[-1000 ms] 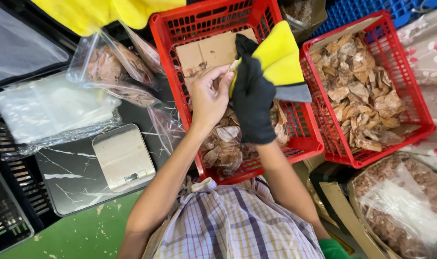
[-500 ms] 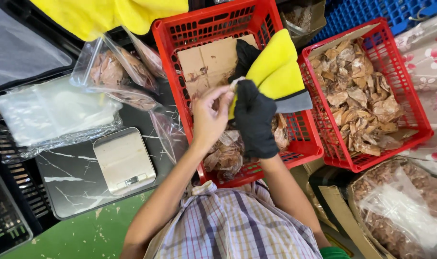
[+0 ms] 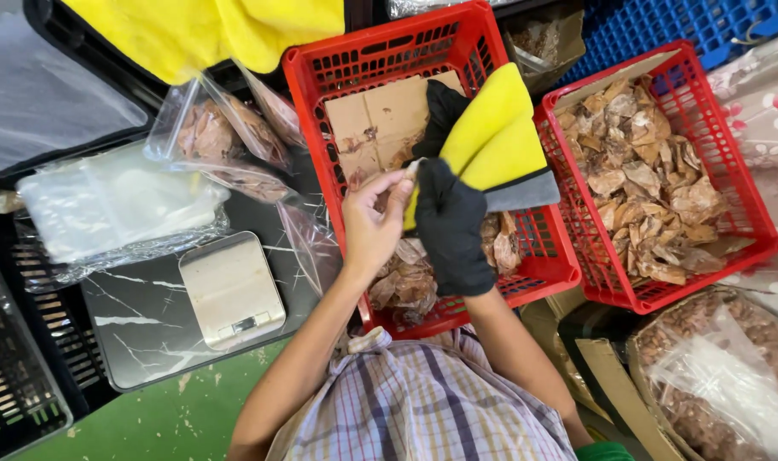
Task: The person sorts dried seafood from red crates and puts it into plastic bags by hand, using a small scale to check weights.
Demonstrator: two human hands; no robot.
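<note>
Both hands over the middle red crate (image 3: 308,102). Left hand (image 3: 374,224) bare, fingertips pinched on the edge of the yellow cloth (image 3: 491,137). Right hand (image 3: 450,224) in a black glove, closed around the same cloth, which hangs folded with a grey underside above the crate. Crate bottom is mostly bare cardboard (image 3: 376,115), a few dried brown pieces (image 3: 406,277) left at the near end, looks largely emptied. Right red crate (image 3: 752,205) still full of dried pieces. Filled clear bags (image 3: 214,132) and a small scale (image 3: 232,290) on the marble tabletop (image 3: 141,320) at left
</note>
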